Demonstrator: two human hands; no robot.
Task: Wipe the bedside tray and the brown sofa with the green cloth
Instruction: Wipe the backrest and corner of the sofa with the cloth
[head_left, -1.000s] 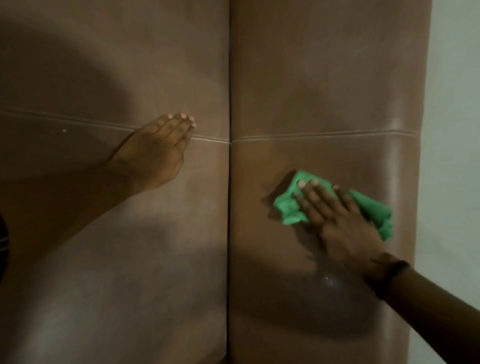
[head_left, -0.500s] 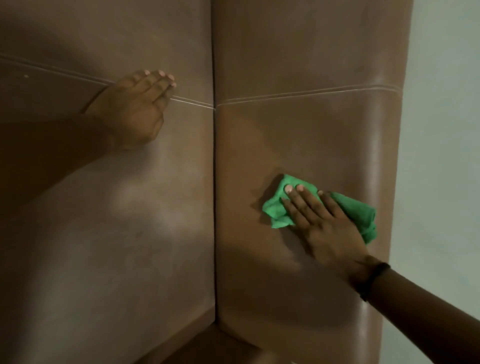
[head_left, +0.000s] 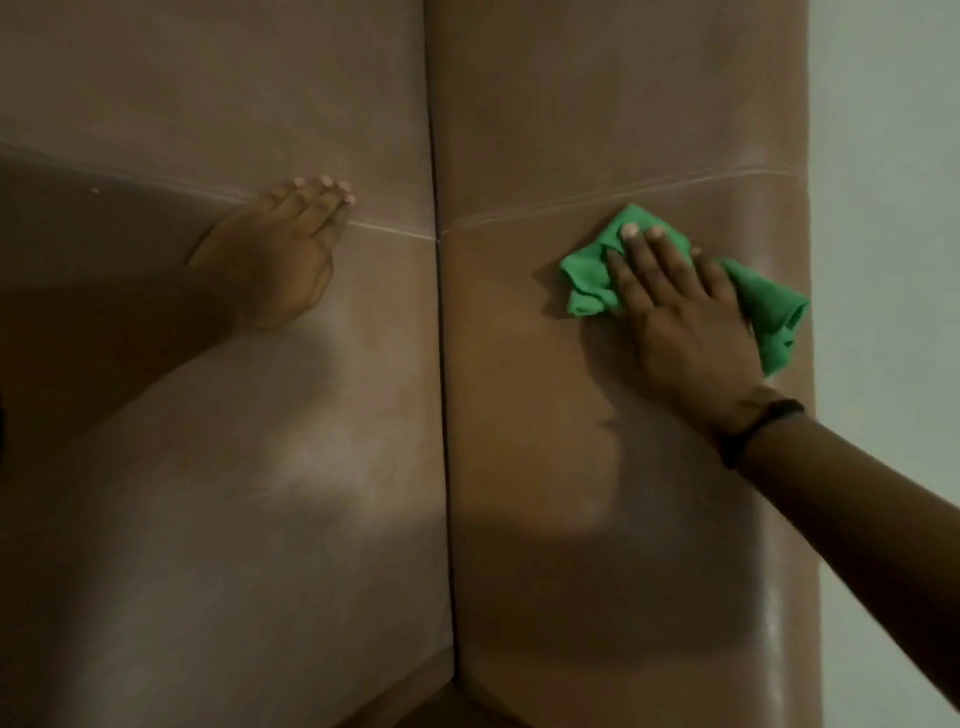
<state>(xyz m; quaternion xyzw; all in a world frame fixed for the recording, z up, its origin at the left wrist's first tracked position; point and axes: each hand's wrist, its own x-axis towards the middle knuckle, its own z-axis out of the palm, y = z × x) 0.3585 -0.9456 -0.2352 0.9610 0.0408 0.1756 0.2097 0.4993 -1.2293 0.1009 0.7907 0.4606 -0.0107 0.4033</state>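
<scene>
- The right hand (head_left: 680, 317) lies flat with fingers spread, pressing the green cloth (head_left: 769, 306) on the brown sofa (head_left: 571, 493), right of frame centre.
- The cloth shows at both sides of the hand.
- The left hand (head_left: 280, 254) rests open on the sofa, left of centre.

wall (head_left: 883, 156): plain pale grey-green, bare, fills the strip right of the right grip | light: dim, soft sheen with broad dark shadows below both grips | floor: out of view | windows: none in view
</scene>
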